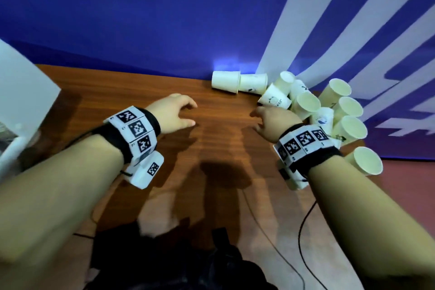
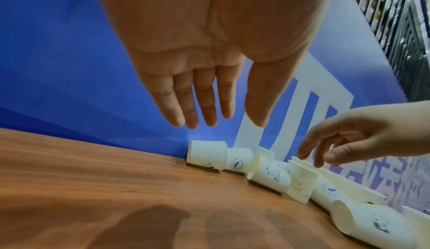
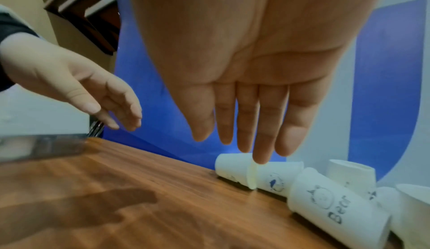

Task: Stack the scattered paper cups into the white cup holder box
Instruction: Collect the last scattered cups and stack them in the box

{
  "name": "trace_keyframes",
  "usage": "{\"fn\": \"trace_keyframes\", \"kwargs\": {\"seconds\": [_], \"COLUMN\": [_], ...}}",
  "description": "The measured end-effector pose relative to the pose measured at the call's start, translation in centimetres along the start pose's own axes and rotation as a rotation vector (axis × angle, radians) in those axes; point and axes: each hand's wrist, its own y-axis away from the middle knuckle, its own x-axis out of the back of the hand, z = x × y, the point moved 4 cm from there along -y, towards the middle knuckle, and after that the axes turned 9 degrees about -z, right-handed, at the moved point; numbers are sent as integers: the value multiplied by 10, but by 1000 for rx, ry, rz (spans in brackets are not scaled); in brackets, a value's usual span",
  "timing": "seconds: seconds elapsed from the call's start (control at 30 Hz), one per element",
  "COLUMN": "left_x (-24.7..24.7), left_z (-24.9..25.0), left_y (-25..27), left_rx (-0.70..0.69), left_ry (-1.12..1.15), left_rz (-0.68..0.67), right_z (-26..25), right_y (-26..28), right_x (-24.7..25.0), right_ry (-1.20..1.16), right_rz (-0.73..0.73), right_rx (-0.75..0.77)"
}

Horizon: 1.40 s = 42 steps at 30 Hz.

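White paper cups lie tumbled, printed with small dark logos.

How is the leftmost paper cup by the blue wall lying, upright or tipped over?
Tipped over: the leftmost cup lies on its side on the table, base pointing left.

My right hand hangs palm-down over the table, fingers straight and holding nothing. Past their tips lies a cup on its side, a second cup nested against it. Right of those lies the Bear cup, more cups behind it. My left hand floats loose, well left of the cups.
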Motion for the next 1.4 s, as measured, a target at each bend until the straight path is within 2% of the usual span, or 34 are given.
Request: {"fn": "trace_keyframes", "kwargs": {"seconds": [0.2,0.43,0.57,0.7,0.8,0.87,1.03,1.2,1.4], "left_x": [5,-9,-18,-28,-25,-20,-5,23,55], "left_z": [27,43,43,35,22,10,-14,-56,-141], "left_y": [-98,-205,-233,-235,-214,-189,-93,21,154], "left_rx": [66,109,102,139,205,253,173,61,5], "left_ry": [-20,-165,-286,-326,-259,-179,67,312,481], "left_rz": [74,46,75,16,12,7,43,162,285], "right_z": [43,64,63,57,53,49,17,-59,-180], "right_y": [-64,-131,-145,-137,-115,-95,-48,6,42], "right_x": [22,22,21,25,33,38,40,36,30], "right_ry": [63,205,274,213,156,89,-164,-327,-389], "right_rz": [10,-88,-108,-110,-57,33,198,375,434], "right_rx": [-23,1,18,19,9,6,105,320,494]}}
